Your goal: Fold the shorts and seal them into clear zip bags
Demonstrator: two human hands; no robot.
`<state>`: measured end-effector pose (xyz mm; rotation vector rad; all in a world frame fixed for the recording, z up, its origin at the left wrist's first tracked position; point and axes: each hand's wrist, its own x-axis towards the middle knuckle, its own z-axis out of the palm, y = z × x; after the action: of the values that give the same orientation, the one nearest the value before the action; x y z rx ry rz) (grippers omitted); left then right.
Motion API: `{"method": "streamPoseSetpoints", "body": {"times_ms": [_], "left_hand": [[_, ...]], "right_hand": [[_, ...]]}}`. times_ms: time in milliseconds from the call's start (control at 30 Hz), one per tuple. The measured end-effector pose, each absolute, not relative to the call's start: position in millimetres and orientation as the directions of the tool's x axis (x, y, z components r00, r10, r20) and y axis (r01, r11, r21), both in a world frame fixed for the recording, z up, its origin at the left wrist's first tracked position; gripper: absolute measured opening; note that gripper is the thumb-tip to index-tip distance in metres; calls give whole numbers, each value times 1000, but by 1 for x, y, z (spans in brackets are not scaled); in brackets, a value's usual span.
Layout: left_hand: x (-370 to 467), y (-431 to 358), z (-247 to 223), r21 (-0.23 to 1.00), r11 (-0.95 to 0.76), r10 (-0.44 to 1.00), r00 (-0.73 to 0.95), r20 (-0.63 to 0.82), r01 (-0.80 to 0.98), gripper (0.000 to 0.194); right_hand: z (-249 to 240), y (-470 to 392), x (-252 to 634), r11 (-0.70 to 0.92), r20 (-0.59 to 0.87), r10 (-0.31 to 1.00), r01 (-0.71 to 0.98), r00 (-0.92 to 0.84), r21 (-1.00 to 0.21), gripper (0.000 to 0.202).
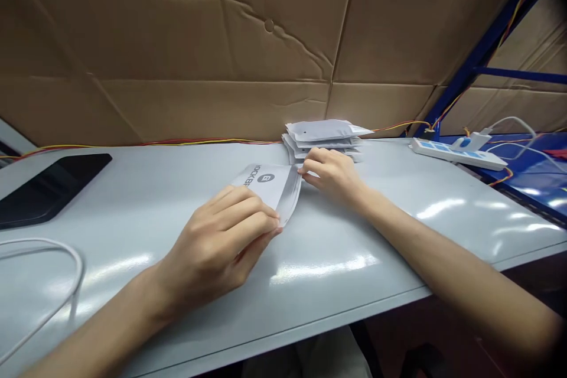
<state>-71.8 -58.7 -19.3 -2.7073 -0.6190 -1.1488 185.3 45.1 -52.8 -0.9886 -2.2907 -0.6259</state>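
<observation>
A flat white plastic pouch [270, 186] with grey print and a round logo lies tilted over the tabletop between my hands. At its near right corner my left hand [230, 236] is closed, thumb below and fingers on top. My right hand [330, 171] pinches the far right corner of the same pouch. A translucent strip runs along the edge between the two grips. Just behind my right hand sits a stack of similar white pouches [328, 131]; its lower front is partly hidden by that hand.
On the grey table [310, 301], a black tablet-like slab [53, 189] lies at the left, near a looped white cable [78, 266]. A white power strip [458, 153] with a plugged-in charger stands at the right. Cardboard [177, 41] walls off the back, beside a blue frame [465, 85].
</observation>
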Motion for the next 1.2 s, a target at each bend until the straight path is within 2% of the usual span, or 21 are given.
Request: {"method": "streamPoseSetpoints", "body": {"times_ms": [200,367,500,600,700,800,1033,1200], "left_hand": [[-71,-60,-20,63,-910,331,626,706,410,18],[-76,-57,-19,191,-895,436,698,568,404,12],[-79,-46,-25,148,-827,537,685,492,542,25],[-83,-36,-32,94,-736,653,665,362,671,46],[-86,-29,-36,77,-690,718,667,201,720,64],[-86,-26,-38,67,-659,751,651,106,749,67],[-81,-25,-40,45,-619,785,617,50,784,70],[-80,-27,-38,92,-570,821,567,59,816,65]], "right_hand": [[-54,54,199,543,604,634,834,-483,97,11],[-54,48,184,630,537,631,774,-560,68,10],[-53,42,176,715,526,598,699,-605,-8,12],[-52,42,181,721,547,604,691,-580,-63,16],[-49,44,193,691,590,633,710,-501,-138,12],[-43,47,205,658,644,648,725,-407,-204,10],[-31,53,228,526,735,649,814,-198,-245,13],[-30,65,249,332,766,642,909,-22,-253,18]]}}
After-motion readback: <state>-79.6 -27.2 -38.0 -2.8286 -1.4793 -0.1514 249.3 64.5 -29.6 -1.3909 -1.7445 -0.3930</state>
